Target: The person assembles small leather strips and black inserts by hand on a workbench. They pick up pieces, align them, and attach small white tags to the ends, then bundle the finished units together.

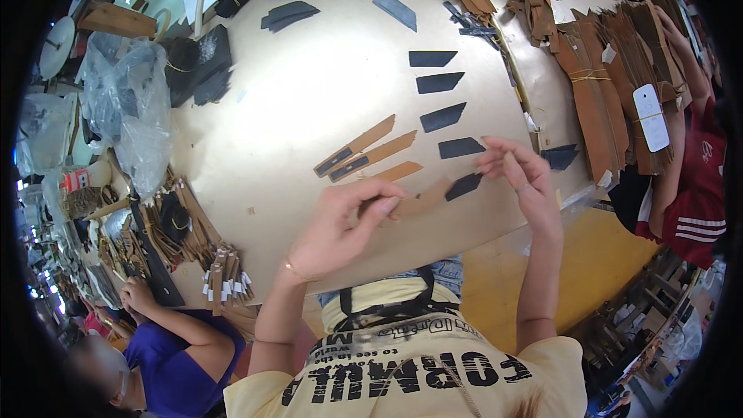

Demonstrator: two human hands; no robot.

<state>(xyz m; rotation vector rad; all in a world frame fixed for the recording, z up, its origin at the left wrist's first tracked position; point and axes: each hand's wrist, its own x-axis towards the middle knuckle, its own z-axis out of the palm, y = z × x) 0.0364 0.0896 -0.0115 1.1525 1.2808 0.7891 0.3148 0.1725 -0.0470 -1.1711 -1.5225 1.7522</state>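
Observation:
My left hand (348, 224) is closed in a pinch at one end of a tan leather strip (428, 200), which is blurred. At the strip's far end lies a slanted black piece (463, 186). My right hand (525, 176) hovers just right of it, fingers loosely bent and apart, with nothing visible in them. Its fingertips come near another black piece (461, 147). More black pieces (442, 118) form a column going away from me. Left of them lie tan strips (379, 156), two bearing small dark patches near their lower ends.
Dark pieces (290, 15) and a black stack (203, 66) sit at the back left, near a clear plastic bag (128, 93). Bundled brown strips (592, 93) fill the right side, with a white tag (651, 118). A person in purple (186, 364) works at left; another in red (696, 186) at right.

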